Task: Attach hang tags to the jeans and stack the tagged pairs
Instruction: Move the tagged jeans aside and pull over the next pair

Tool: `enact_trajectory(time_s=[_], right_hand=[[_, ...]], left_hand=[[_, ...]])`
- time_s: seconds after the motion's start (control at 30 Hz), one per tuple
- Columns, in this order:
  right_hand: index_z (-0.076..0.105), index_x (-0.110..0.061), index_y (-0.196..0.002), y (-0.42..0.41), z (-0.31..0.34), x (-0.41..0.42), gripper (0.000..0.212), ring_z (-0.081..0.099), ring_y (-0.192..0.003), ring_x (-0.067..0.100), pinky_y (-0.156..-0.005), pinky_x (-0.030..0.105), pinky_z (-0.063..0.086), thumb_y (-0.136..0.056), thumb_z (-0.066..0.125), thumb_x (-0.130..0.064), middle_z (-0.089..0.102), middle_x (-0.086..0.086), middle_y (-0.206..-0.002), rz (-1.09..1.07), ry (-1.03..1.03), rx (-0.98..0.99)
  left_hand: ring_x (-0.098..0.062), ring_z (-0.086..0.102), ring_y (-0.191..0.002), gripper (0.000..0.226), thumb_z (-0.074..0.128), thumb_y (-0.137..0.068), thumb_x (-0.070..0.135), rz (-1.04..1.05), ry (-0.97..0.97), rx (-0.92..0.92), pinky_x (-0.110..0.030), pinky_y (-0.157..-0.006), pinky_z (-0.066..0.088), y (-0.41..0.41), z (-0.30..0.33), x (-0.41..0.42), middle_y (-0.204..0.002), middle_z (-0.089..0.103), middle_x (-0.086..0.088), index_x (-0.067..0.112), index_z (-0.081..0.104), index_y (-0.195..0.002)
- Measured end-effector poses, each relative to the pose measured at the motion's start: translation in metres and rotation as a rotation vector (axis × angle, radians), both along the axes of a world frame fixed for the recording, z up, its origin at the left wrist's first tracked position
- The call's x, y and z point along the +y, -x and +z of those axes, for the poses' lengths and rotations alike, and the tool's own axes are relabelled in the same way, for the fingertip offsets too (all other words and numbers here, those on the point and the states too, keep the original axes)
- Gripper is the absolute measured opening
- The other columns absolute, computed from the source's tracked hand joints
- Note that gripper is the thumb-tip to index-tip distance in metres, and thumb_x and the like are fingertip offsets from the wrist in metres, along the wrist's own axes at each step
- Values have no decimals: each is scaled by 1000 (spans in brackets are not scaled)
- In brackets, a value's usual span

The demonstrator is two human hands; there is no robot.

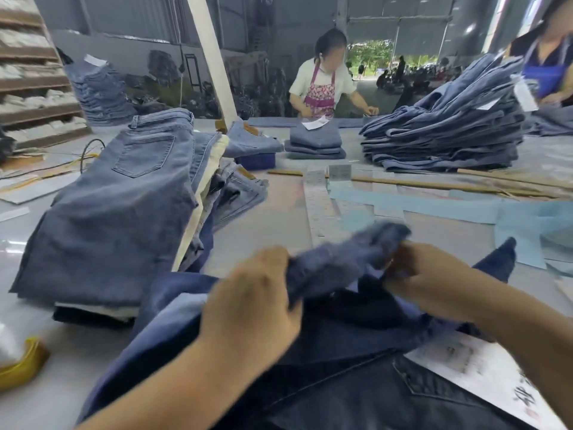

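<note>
At the near edge of the table (279,209), both hands hold up a bunched fold of a dark blue pair of jeans (335,259), blurred in the picture. The left hand (251,308) has its fingers curled round the left end of the fold; the right hand (424,280) grips the right end, fingers closed on the cloth. The rest of that pair spreads below the hands toward the camera, a back pocket showing at the bottom. A white printed hang tag (483,377) lies on the denim under the right forearm. To the left, a slumped stack of lighter jeans (124,212) rests on the table, just beside the held pair. Farther back stand a small neat stack of folded jeans (314,144) and, to its right, a tall pile of jeans (449,128). Pale blue paper sheets (465,209) and strips of tags (319,206) lie between. A person in a floral apron (321,94) works at the far side.
</note>
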State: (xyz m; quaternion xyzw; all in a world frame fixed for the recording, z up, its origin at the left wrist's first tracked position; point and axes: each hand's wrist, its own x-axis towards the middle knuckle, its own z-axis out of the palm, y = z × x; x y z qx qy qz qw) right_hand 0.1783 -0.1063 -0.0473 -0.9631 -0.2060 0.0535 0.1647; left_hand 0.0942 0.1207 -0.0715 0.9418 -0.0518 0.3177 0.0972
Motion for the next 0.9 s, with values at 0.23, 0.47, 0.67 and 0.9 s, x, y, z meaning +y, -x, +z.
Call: enact_trajectory(time_s=[0.23,0.47,0.67,0.9], right_hand=[[66,-24,-99,-24,-38,-43,12,63,-82,15,-67,19,44,-90,59,-19,69,-6,-96,-155,-18,-42],[73,-16,-96,-14,-21,-33,20,66,-74,13,-70,27,54,-96,55,-24,73,-4,-87,-208,-158,205],[51,-23,-77,0,-14,-29,14,60,-95,24,-68,26,42,-90,53,-22,65,7,-109,-205,447,235],[53,-28,-87,11,-37,-51,2,51,-76,12,-66,31,42,-87,52,-30,57,-8,-84,-186,232,51]], left_hand=[[-3,50,-78,49,60,-68,71,-321,51,790,-28,-66,40,6,-21,-8,-83,48,18,35,32,-84],[-11,62,-88,32,57,-89,60,-323,277,737,-33,-82,51,-77,1,-9,-95,68,10,29,61,-97],[-20,46,-133,109,76,-60,72,-299,95,1014,-42,-111,38,-121,-25,-32,-150,43,5,25,33,-149],[-6,68,-85,34,88,-68,30,-568,301,891,-31,-81,56,-128,3,-30,-90,73,10,26,65,-92]])
